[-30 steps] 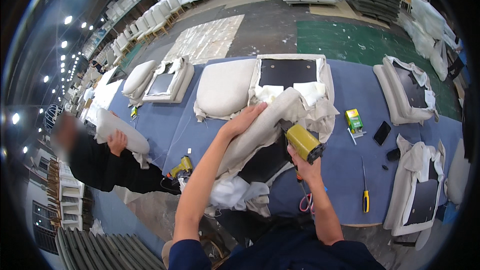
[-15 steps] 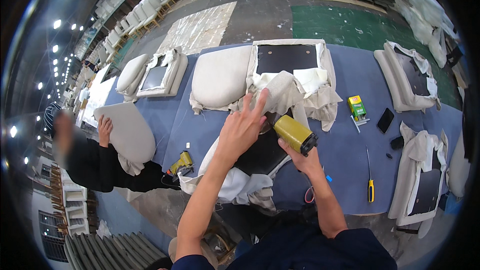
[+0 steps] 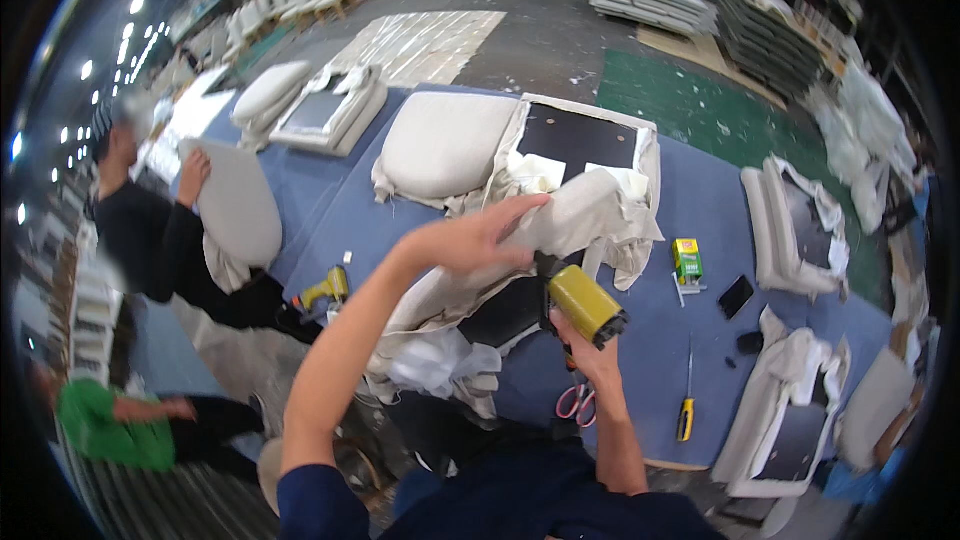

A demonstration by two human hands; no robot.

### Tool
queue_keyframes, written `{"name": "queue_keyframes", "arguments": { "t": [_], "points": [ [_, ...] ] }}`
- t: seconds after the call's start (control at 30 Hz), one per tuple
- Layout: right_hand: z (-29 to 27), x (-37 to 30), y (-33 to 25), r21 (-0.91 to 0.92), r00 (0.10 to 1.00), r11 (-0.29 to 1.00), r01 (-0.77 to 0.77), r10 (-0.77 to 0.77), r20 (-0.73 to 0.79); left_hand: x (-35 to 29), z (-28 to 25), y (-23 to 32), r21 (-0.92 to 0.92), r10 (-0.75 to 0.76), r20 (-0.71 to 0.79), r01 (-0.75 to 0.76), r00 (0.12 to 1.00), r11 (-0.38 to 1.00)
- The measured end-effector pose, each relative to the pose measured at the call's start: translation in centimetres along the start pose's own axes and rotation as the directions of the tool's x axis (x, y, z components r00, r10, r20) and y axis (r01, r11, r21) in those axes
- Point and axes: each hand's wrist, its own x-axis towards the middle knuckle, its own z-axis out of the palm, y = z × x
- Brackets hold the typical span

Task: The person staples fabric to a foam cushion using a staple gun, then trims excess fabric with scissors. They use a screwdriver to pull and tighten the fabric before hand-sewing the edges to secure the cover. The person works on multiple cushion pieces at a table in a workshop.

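Occupying the centre of the frame, one beige upholstered cushion [image 3: 572, 208] lies at the near side of the blue tabletop [image 3: 650, 365], its dark panel [image 3: 495, 318] partly exposed and white wadding [image 3: 440, 360] bunched at its lower left. Two yellow air tools are visible: one air tool [image 3: 588, 306] at the cushion, and a second tool [image 3: 325, 288] lying at centre left. Four other pieces show dark panels: one at upper left [image 3: 335, 112], one at upper centre [image 3: 580, 140] and two at right [image 3: 803, 225]. Two plain-faced cushions [image 3: 447, 148] lie beside the upper pair.

The left hand [image 3: 478, 237] is open, its fingers extended along the cushion's fabric. The right hand [image 3: 590, 342] is closed around the first tool's handle; whether the nose touches the cushion cannot be told. The left forearm and the tool hide parts of the cushion.

To the right lie one green-and-yellow box [image 3: 688, 260], one phone [image 3: 737, 297] and one yellow-handled screwdriver [image 3: 686, 420]; pink-handled scissors [image 3: 577, 405] lie below the right hand. At left, a co-worker in black [image 3: 135, 220] holds another cushion [image 3: 240, 202]; a person in green [image 3: 115, 425] appears at lower left.
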Motion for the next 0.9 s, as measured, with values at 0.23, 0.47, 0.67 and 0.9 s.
{"name": "queue_keyframes", "arguments": {
  "t": [0.23, 0.47, 0.67, 0.9],
  "points": [
    [0.3, -1.6, 1.6, 0.075, 0.989, 0.989, -0.130, 0.134, -0.054, 3.6, 4.2, -10.2, -0.171, -0.244, -0.095, 0.226, 0.965, 0.959],
    [3.2, -0.5, 1.8, 0.178, 0.999, 0.984, -0.029, 0.037, -0.040, -2.7, 3.3, 1.2, 0.340, -0.289, -0.341, 0.404, 0.894, 0.849],
    [2.9, 1.0, -1.0, 0.343, 0.983, 0.922, -0.183, 0.184, 0.030, -3.6, 3.7, -0.1, 0.592, -0.001, -0.503, 0.346, 0.864, 0.728],
    [2.5, -0.9, -3.0, -0.177, 0.987, 0.979, 0.104, -0.080, 0.140, -4.6, 3.2, 4.7, 0.623, -0.226, -0.262, 0.344, 0.938, 0.703]
  ]
}}
